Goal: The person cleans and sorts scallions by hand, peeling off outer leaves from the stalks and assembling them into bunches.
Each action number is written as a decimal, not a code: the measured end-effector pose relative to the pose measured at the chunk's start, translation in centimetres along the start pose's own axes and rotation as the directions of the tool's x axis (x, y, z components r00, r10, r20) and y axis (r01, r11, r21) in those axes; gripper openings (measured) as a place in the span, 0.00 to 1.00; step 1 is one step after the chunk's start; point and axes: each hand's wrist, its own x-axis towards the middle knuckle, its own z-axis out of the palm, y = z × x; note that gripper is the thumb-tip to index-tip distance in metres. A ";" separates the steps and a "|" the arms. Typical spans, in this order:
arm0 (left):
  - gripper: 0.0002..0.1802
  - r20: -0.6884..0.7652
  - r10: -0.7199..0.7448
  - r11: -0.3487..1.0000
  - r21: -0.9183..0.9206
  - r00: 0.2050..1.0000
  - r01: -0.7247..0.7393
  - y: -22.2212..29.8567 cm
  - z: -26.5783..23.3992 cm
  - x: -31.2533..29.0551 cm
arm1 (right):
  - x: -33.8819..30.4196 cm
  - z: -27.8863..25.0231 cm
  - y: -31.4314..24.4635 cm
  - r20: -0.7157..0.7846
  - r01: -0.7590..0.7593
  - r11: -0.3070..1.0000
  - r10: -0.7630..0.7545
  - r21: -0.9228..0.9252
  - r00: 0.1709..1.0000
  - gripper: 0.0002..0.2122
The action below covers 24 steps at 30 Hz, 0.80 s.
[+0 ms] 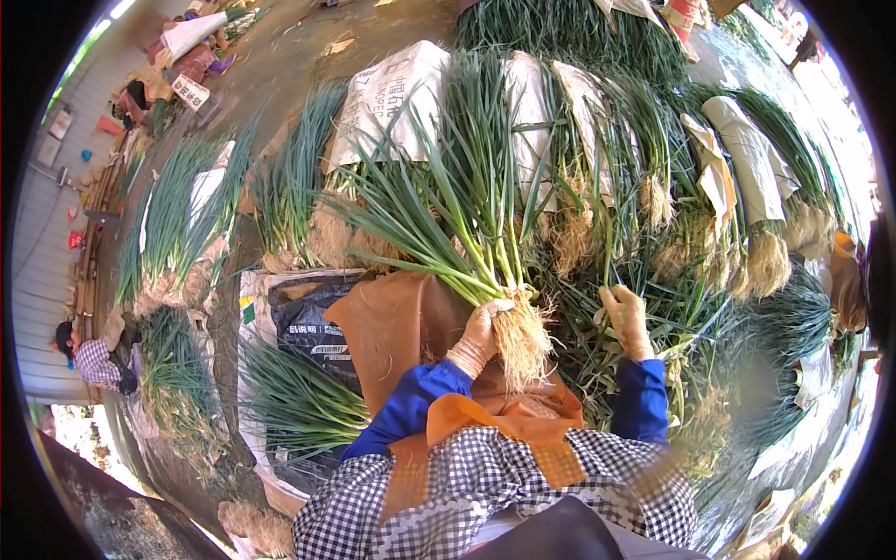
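Note:
My left hand (479,336) is closed around the lower stems of a bunch of green onions (499,238). Its long leaves fan up and away from me, and its pale, stringy roots (523,341) hang beside my fingers. To the right, my right hand (627,319) is closed, fingertips pinched together above a heap of loose green leaves and stalks (579,327). A thin green stalk meets those fingertips, but I cannot make out whether it is gripped. Both hands wear pale gloves below blue sleeves. A brown apron sheet (387,322) lies spread under the bunch.
Ahead lie rows of green onion bundles, some covered by white sacks (397,98). More green onions (303,401) rest on a dark printed sack (313,317) to my left. Another person (98,364) sits at the far left near a corrugated wall (47,308).

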 end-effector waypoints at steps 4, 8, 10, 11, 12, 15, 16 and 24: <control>0.22 -0.022 -0.024 1.000 -0.007 0.999 0.024 -0.2 1.2 -0.7 | 3.8 4.1 -1.0 0.033 0.243 0.850 -0.257 -0.468 0.966 0.23; 0.25 0.082 -0.081 0.990 0.118 0.993 0.071 -1.1 0.5 0.6 | 10.3 10.8 -1.9 0.398 -0.275 0.671 -0.032 0.688 0.917 0.20; 0.26 0.087 -0.053 0.998 0.025 0.995 0.051 0.5 0.1 -1.2 | 7.5 13.9 -8.4 0.572 -0.537 0.205 -0.188 0.818 0.798 0.19; 0.25 0.127 -0.063 0.997 -0.040 0.990 0.068 0.8 1.0 -1.9 | 6.4 14.1 -9.4 0.609 -0.608 0.091 -0.248 0.789 0.754 0.18; 0.25 0.129 -0.066 0.996 -0.044 0.989 0.073 0.3 1.1 -1.7 | 7.1 15.3 -8.1 0.561 -0.566 0.038 -0.199 0.824 0.803 0.16; 0.20 0.084 0.059 0.995 0.077 0.995 -0.065 0.1 1.7 -1.8 | 7.9 15.7 -5.7 0.051 0.023 0.511 -0.129 0.859 0.990 0.13; 0.19 0.050 0.063 0.995 0.074 0.997 -0.067 0.4 1.2 -2.0 | 6.8 15.0 -5.9 0.109 -0.063 0.613 -0.037 0.787 0.993 0.15; 0.13 -0.040 0.039 0.980 0.197 0.998 -0.031 -1.0 -1.2 0.2 | 7.4 8.5 -5.9 0.049 0.275 0.937 -0.292 0.214 0.955 0.27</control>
